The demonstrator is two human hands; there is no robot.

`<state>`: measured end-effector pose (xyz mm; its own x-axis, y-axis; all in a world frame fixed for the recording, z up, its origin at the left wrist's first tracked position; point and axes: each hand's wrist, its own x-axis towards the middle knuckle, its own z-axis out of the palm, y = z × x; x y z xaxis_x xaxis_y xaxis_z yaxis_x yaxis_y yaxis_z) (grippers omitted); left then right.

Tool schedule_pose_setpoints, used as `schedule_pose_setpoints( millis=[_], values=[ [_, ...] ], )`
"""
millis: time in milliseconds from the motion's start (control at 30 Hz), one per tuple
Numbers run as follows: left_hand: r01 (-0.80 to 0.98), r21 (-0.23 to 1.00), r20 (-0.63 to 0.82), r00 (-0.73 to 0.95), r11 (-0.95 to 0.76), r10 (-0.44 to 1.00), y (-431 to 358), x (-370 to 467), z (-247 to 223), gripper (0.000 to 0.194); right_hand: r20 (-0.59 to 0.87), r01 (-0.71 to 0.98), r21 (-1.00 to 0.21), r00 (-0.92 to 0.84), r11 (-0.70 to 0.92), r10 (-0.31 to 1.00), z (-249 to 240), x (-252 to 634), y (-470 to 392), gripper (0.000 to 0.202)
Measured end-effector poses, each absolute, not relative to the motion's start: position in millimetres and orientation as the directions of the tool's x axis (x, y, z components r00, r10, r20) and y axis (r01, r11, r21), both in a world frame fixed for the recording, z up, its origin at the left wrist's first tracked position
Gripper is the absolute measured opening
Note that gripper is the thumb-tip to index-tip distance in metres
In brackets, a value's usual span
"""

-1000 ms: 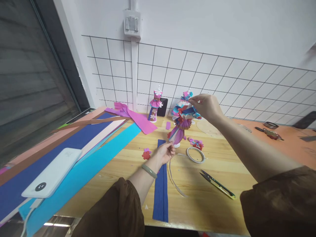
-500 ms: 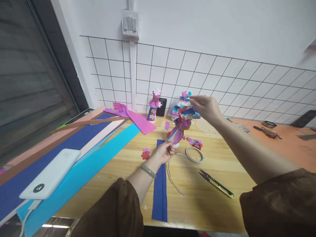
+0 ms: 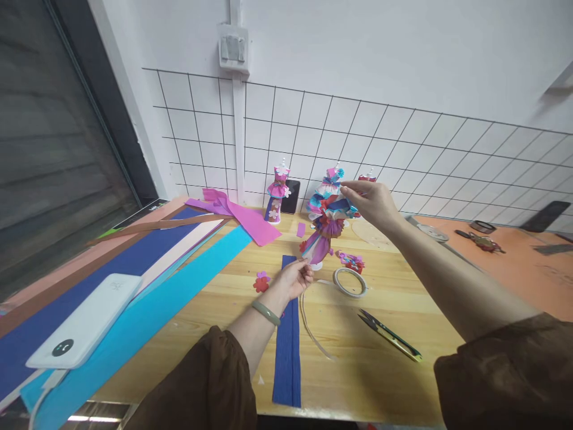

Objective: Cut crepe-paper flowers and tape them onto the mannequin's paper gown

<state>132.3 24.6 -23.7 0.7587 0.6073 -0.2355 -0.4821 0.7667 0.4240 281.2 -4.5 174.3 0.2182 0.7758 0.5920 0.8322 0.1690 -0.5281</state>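
Observation:
A ruffled crepe-paper dress (image 3: pixel 332 224) in pink, blue, white and red stands on a doll-like form near the wall. My left hand (image 3: pixel 296 279), with a green bangle on its wrist, is closed with its fingertips pinching the purple-and-white lower hem. Beside the dress's upper ruffle, my right hand (image 3: pixel 371 200) is closed in a pinch; what sits between its fingertips is too small to make out. Behind my left wrist, a dark blue crepe strip (image 3: pixel 287 352) lies on the table. A second, smaller pink dress (image 3: pixel 278 191) stands to the left.
Thread snips (image 3: pixel 389 335), a tape roll (image 3: pixel 350 282) and a thin pale strip (image 3: pixel 308 325) lie on the wooden table. Paper flowers (image 3: pixel 262 281) are left of my hand. Coloured crepe sheets (image 3: pixel 147 310) and a white power bank (image 3: pixel 85 321) cover the left side.
My right hand has dropped slightly beside the upper ruffle, uncovering more of a red-topped form behind it. My left hand stays at the hem. The view has shifted a little.

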Motion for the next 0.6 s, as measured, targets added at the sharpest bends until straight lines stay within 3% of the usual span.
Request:
schedule_pose_setpoints(
  millis=[400, 600],
  values=[
    [-0.486, 0.445, -0.239, 0.745, 0.752, 0.623, 25.6, 131.8, -24.4, 0.004, 0.673, 0.871, -0.466, 0.236, 0.155, 0.701, 152.5, 306.4, -24.6, 0.039],
    [-0.493, 0.445, -0.234, 0.742, 0.748, 0.628, 26.2, 132.3, -24.6, 0.005, 0.544, 0.848, -0.529, 0.356, -0.019, 0.76, 118.1, 332.0, -71.3, 0.042]
  ],
)
